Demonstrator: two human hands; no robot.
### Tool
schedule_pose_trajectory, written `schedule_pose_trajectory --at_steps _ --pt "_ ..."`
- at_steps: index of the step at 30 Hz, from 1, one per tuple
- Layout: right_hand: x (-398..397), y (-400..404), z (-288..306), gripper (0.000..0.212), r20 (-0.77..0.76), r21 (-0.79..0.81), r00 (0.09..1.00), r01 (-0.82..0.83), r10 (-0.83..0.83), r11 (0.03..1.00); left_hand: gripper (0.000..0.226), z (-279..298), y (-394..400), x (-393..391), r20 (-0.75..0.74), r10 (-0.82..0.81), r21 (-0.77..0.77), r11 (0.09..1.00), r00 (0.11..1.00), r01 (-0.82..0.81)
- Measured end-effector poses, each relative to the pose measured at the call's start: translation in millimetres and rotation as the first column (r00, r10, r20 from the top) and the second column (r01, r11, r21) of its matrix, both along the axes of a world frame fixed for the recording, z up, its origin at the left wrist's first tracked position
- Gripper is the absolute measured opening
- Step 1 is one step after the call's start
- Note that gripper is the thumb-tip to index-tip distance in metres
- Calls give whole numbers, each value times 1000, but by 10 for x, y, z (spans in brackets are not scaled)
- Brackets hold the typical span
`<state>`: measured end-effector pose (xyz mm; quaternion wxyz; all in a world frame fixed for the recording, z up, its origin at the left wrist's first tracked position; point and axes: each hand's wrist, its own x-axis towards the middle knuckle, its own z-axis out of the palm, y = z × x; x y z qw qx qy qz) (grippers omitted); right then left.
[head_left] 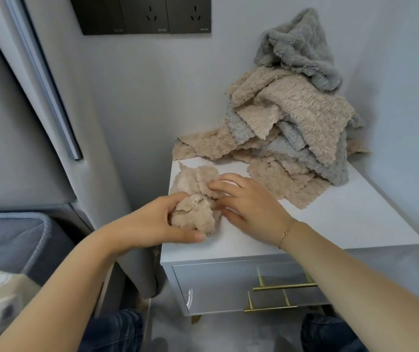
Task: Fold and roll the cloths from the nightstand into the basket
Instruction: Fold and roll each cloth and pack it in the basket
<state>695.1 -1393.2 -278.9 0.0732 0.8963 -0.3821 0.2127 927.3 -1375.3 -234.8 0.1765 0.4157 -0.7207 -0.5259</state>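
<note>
A crumpled beige cloth [193,189] lies at the near left corner of the white nightstand [330,219]. My left hand [152,222] grips its bunched near end, thumb underneath. My right hand [249,199] rests on the cloth's right side with fingertips pinching a fold. A tall pile of beige and grey-blue cloths [292,118] sits at the back of the nightstand against the wall. A grey fabric basket [25,240] stands at the lower left, only partly in view.
The nightstand has two drawers with gold handles [284,287]. A grey padded headboard [50,97] rises to the left. Dark wall sockets [142,13] are above. My knees in dark jeans show at the bottom.
</note>
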Motion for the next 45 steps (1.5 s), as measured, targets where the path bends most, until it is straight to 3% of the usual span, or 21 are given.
schedule_pose_trajectory --at_steps 3,5,7,9,12,15,18,22,24,26,28,30,31,33,35,36,38,40,41,43,45 --pt "-7 59 119 5 105 -49 994 22 -17 999 46 39 -26 116 68 33 -52 998 997 -29" --pt "-37 139 240 5 256 53 966 14 -27 998 36 84 -56 149 60 210 -189 962 976 -196" --pt "-92 250 362 7 439 288 893 -39 -96 957 29 119 -101 153 -6 376 -266 893 927 -364" --pt "-149 353 478 4 596 474 784 -167 -176 864 22 166 -108 114 -81 416 -250 871 906 -423" --pt "-188 447 606 4 709 496 669 -245 -225 833 26 194 -42 37 23 376 -379 860 926 -340" --pt "-183 457 643 14 686 539 652 -159 -322 827 35 224 43 0 367 352 -487 861 861 -144" --pt "-210 456 638 19 579 597 713 -39 -397 801 34 202 94 -41 516 271 -399 915 812 -52" --pt "-285 496 643 8 533 648 728 -25 -431 761 37 154 74 -72 489 263 -364 928 831 -80" --pt "-315 529 687 26 500 698 766 -79 -404 712 36 163 66 -82 421 263 -335 934 868 -120" --pt "-348 555 749 45 319 785 858 -2 -402 619 32 160 52 -87 360 294 -344 924 885 -167" --pt "-388 572 768 35 87 857 915 133 -394 497 19 155 48 -89 324 385 -428 874 864 -229" --pt "-422 570 725 24 -13 866 916 211 -401 453 13 158 81 -81 372 461 -520 823 806 -230" --pt "-440 558 698 22 -7 861 902 225 -432 457 14 164 115 -80 481 463 -543 824 745 -162" --pt "-457 550 667 23 107 866 849 176 -517 468 18 158 192 -96 727 407 -502 865 553 23" --pt "-451 521 673 26 295 874 743 44 -600 484 18 160 244 -121 815 380 -464 880 437 102" --pt "-434 504 685 31 394 869 662 -43 -638 493 15 192 240 -133 799 401 -484 871 449 82" --pt "-406 440 699 31 579 814 411 -236 -705 531 12 246 177 -155 645 485 -534 839 591 -106" --pt "-375 374 702 28 684 707 163 -388 -711 591 16 245 42 -176 305 539 -408 819 785 -404" --pt "-362 341 701 28 719 653 83 -420 -690 630 15 246 -20 -194 95 552 -272 815 828 -512" --pt "-329 285 731 31 798 556 3 -390 -602 734 14 274 -74 -254 -238 561 -90 800 793 -593" --pt "-305 251 816 33 877 443 -37 -325 -479 836 18 330 -100 -314 -437 522 -162 755 732 -635"
